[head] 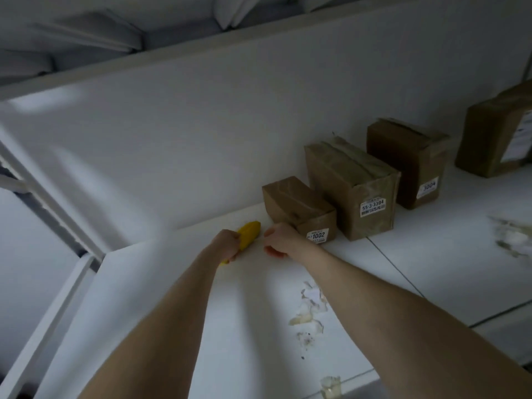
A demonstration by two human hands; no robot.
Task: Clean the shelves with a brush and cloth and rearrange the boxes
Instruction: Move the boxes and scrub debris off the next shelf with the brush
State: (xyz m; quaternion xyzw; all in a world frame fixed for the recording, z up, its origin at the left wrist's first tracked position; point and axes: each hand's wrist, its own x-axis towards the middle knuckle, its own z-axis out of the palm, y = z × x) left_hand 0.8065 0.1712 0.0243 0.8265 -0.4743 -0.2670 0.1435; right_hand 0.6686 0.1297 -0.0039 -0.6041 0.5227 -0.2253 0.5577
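L hand (227, 240) fingers wrap yellow brush (251, 229); R hand (280, 240) by box (296, 203).

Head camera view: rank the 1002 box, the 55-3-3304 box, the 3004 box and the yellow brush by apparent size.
1. 55-3-3304 box and 3004 box: look alike; the 3004 one sits farther and partly hidden, so unranked.
2. 1002 box.
3. yellow brush, partly covered by the left hand.

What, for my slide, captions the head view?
Left hand grips yellow brush; right hand beside small brown cardboard box on white shelf.
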